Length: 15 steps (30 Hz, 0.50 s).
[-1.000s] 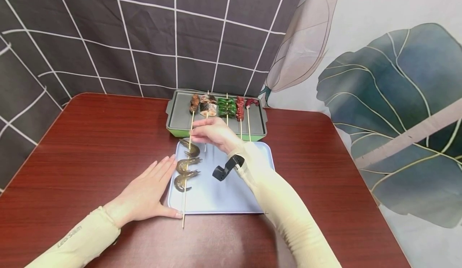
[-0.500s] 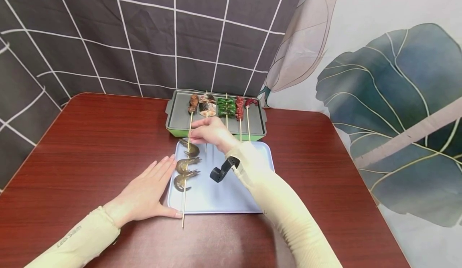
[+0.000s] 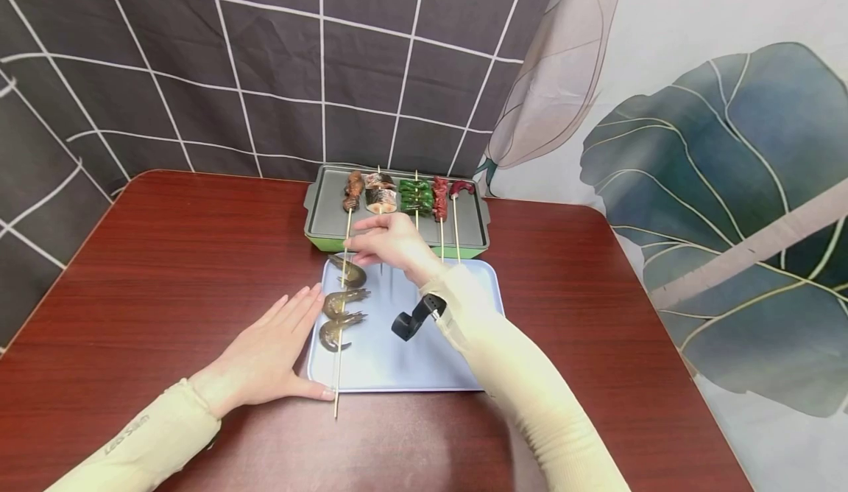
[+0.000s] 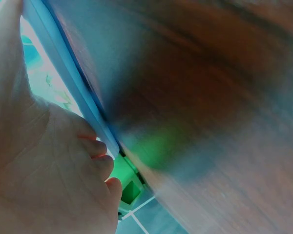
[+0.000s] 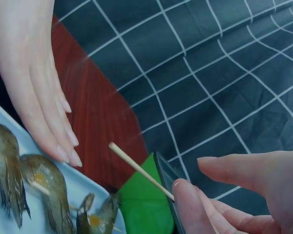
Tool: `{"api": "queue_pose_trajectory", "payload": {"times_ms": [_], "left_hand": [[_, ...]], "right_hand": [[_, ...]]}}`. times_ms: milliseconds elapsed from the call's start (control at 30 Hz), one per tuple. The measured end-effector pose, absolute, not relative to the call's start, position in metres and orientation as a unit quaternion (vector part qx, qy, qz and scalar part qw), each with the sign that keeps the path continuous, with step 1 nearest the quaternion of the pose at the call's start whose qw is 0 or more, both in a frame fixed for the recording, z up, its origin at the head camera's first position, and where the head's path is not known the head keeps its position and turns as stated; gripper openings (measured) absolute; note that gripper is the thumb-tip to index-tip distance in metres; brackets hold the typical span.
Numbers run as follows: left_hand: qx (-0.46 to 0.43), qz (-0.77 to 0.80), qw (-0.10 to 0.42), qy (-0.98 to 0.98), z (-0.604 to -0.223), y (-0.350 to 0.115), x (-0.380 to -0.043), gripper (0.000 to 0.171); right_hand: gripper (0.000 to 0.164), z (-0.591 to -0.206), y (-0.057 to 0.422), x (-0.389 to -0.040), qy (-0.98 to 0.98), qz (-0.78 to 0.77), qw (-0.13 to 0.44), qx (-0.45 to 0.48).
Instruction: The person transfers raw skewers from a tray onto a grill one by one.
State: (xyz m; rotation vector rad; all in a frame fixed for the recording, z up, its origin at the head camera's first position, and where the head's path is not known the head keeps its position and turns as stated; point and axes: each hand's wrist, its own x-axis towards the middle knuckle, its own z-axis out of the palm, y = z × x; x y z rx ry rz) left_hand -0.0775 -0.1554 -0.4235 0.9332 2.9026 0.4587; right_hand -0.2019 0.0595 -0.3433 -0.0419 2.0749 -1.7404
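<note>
In the head view my right hand (image 3: 392, 245) is above the tray's far edge, pinching the stick of a brown meat skewer (image 3: 354, 190). Its meat lies at the left end of the grey grill (image 3: 321, 219). In the right wrist view the stick's free end (image 5: 136, 166) sticks out past the thumb, and one finger stands apart. My left hand (image 3: 278, 356) lies flat with straight fingers along the left edge of the blue tray (image 3: 411, 359), its thumb at the near corner. A shrimp skewer (image 3: 336, 336) with several shrimps lies along the tray's left side.
Also on the grill are a fish skewer (image 3: 380, 196), a green pepper skewer (image 3: 416, 197), a red meat skewer (image 3: 440, 197) and a skewer with a dark red curled piece (image 3: 461, 188). A gridded cloth (image 3: 265, 50) hangs behind the red-brown table (image 3: 199, 256).
My right hand has shifted slightly left with the meat skewer's stick, and the skewer has turned a little straighter. The left hand, tray and shrimp skewer stay put.
</note>
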Motion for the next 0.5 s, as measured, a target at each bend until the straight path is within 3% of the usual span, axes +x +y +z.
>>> {"api": "queue_pose_trajectory", "payload": {"times_ms": [500], "left_hand": [[0.301,0.148,0.031,0.941,-0.425,-0.156,-0.078,0.137]], "right_hand": [[0.04,-0.342,0.099,-0.164,0.758,-0.61,0.222,-0.068]]}}
